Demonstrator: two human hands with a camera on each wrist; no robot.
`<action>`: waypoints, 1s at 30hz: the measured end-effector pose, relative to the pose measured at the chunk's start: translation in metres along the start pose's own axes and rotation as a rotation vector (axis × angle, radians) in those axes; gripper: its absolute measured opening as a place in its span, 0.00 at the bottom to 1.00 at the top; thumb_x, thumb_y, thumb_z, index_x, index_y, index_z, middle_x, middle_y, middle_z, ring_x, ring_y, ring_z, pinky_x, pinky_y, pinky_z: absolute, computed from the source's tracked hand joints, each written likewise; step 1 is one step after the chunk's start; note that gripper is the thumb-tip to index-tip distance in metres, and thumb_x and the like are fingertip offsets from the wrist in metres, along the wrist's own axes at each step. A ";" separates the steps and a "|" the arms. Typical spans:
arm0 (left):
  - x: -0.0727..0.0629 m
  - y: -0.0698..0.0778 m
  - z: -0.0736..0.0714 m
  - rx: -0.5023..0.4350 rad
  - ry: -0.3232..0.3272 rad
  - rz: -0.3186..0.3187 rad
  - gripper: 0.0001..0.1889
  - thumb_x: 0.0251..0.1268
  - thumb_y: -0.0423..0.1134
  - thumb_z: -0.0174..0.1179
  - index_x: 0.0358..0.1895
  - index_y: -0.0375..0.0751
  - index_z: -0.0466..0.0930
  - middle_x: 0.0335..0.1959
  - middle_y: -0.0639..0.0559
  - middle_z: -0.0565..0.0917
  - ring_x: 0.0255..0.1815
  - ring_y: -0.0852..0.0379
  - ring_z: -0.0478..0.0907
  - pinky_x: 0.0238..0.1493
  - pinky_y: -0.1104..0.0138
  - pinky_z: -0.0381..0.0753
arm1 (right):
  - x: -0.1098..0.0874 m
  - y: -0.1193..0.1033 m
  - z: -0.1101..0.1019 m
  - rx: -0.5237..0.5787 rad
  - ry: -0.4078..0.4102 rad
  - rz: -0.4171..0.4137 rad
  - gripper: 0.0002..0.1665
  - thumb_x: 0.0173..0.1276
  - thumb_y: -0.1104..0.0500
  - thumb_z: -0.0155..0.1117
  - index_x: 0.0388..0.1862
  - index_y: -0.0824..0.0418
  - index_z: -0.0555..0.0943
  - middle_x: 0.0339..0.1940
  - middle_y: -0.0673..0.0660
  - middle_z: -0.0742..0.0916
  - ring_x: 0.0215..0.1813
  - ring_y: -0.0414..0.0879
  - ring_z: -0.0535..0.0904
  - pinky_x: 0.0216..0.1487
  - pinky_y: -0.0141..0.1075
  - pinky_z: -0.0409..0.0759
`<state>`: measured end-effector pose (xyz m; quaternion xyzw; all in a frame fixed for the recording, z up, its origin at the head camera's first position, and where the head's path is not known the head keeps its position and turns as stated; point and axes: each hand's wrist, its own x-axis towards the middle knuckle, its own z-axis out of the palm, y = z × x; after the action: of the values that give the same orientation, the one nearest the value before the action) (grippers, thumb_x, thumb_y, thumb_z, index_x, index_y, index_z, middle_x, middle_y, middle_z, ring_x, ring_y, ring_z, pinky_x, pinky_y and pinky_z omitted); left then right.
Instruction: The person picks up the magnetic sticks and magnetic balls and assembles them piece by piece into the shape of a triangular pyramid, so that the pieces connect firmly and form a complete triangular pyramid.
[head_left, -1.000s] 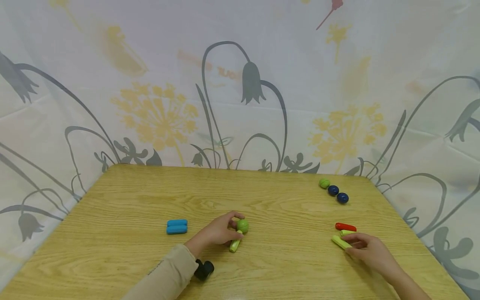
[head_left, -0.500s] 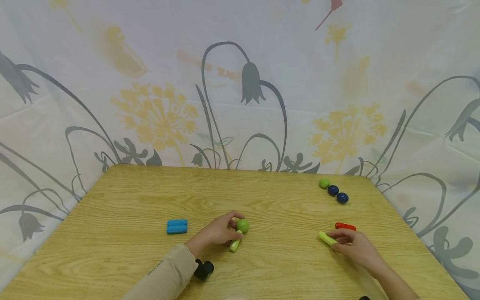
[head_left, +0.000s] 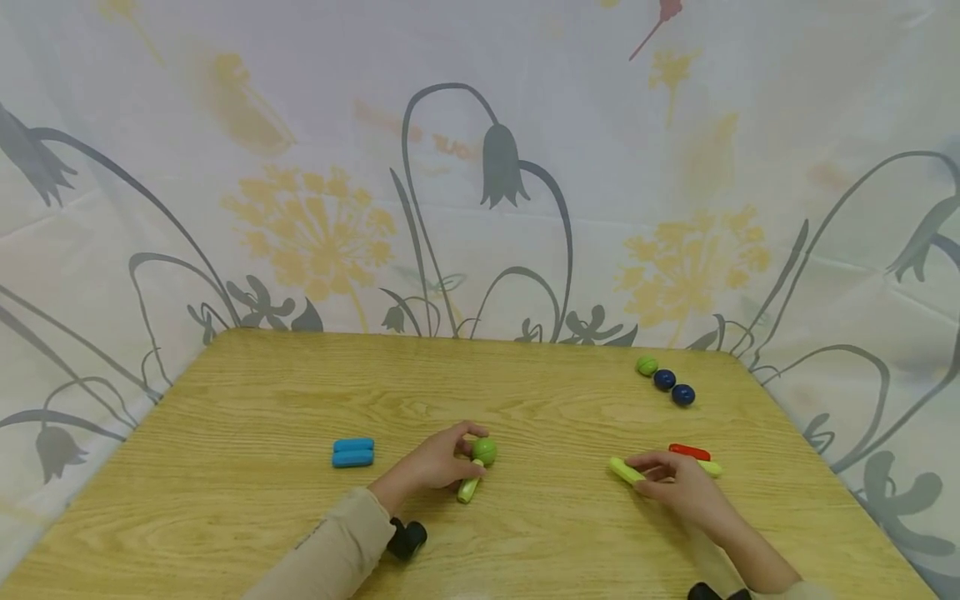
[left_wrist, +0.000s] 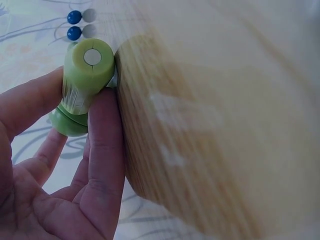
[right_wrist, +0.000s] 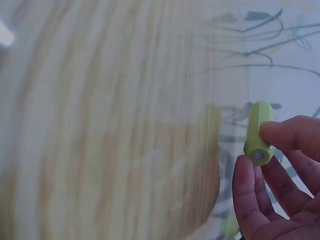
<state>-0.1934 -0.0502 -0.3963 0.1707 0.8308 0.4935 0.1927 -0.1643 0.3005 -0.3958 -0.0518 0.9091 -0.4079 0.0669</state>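
My left hand (head_left: 438, 460) pinches a yellow-green magnetic rod (head_left: 468, 488) between thumb and finger, near the middle of the table. A green ball (head_left: 484, 451) sits at the rod's far end, with fingers beside it. In the left wrist view the rod (left_wrist: 86, 72) points its pale round end disc at the camera, and the ball (left_wrist: 70, 122) shows partly behind it. My right hand (head_left: 686, 492) holds a second yellow-green rod (head_left: 625, 471) by thumb and fingertips, apart from the left hand's pieces. Its metallic end disc shows on the rod (right_wrist: 259, 127) in the right wrist view.
A red rod (head_left: 689, 452) and another yellow-green rod (head_left: 709, 468) lie just beyond the right hand. Two blue rods (head_left: 352, 452) lie together on the left. At the back right are a green ball (head_left: 647, 366) and two navy balls (head_left: 664, 380). A patterned curtain (head_left: 375, 233) stands behind the table.
My right hand has moved left with its yellow-green rod, away from the red rod and the other yellow-green rod. The left hand has stayed in place with its rod and ball.
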 end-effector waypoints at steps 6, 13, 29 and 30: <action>-0.001 0.000 -0.001 0.007 -0.002 0.023 0.24 0.60 0.30 0.62 0.60 0.37 0.68 0.43 0.41 0.73 0.31 0.52 0.75 0.26 0.61 0.78 | 0.008 -0.011 0.012 0.069 -0.024 -0.039 0.18 0.58 0.64 0.69 0.48 0.68 0.80 0.43 0.59 0.83 0.41 0.48 0.77 0.37 0.34 0.77; -0.001 0.000 0.001 0.035 0.000 0.052 0.23 0.60 0.31 0.61 0.60 0.36 0.69 0.43 0.41 0.72 0.30 0.53 0.74 0.25 0.62 0.76 | 0.015 -0.021 0.027 0.089 -0.062 -0.087 0.18 0.58 0.63 0.68 0.48 0.67 0.80 0.44 0.59 0.83 0.41 0.48 0.77 0.37 0.36 0.77; 0.001 -0.001 0.002 0.054 0.007 0.042 0.24 0.60 0.31 0.62 0.60 0.37 0.69 0.44 0.41 0.73 0.29 0.53 0.73 0.25 0.62 0.76 | 0.030 -0.041 0.054 0.126 -0.132 -0.212 0.16 0.60 0.64 0.66 0.47 0.68 0.81 0.45 0.61 0.83 0.42 0.50 0.78 0.40 0.37 0.77; 0.001 -0.001 0.002 0.051 0.006 0.040 0.24 0.60 0.31 0.62 0.60 0.37 0.69 0.44 0.41 0.73 0.29 0.53 0.73 0.25 0.62 0.76 | 0.030 -0.042 0.055 0.121 -0.133 -0.219 0.15 0.60 0.64 0.66 0.46 0.68 0.81 0.45 0.61 0.83 0.41 0.50 0.78 0.40 0.37 0.77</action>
<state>-0.1932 -0.0489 -0.3983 0.1906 0.8401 0.4764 0.1758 -0.1837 0.2277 -0.4032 -0.1733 0.8654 -0.4624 0.0851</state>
